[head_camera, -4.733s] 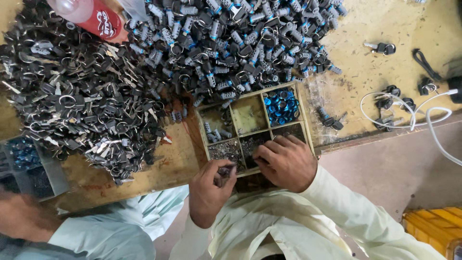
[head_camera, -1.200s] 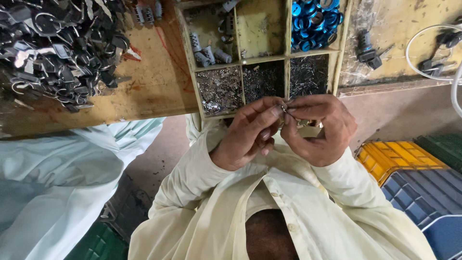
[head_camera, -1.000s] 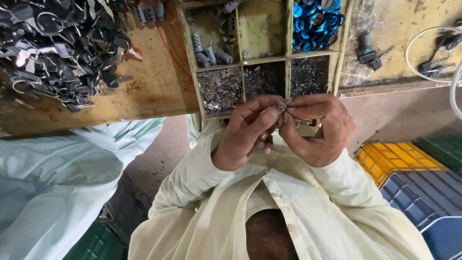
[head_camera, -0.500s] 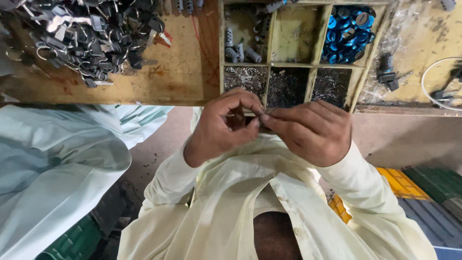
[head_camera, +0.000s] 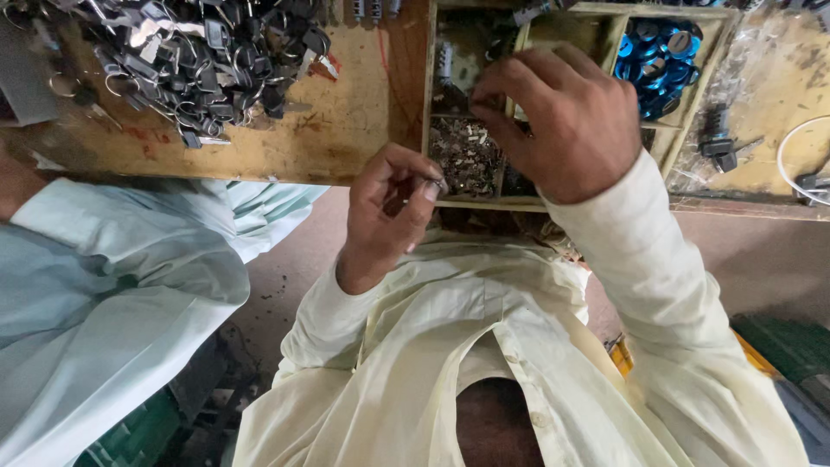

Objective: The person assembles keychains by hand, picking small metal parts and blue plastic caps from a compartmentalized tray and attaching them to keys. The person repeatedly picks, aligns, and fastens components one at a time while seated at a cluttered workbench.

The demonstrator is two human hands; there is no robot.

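Nearest, the left hand (head_camera: 389, 212) pinches a small metal part (head_camera: 432, 183) between thumb and forefinger, lifted clear for handling. At its two o'clock, the right hand (head_camera: 558, 121) reaches into the wooden tray (head_camera: 430, 104), fingers bunched over a compartment; whether it grips anything, I cannot tell. Beyond, at eleven o'clock, a pile of dark metal pieces (head_camera: 199, 56) lies on the surface (head_camera: 346, 121).
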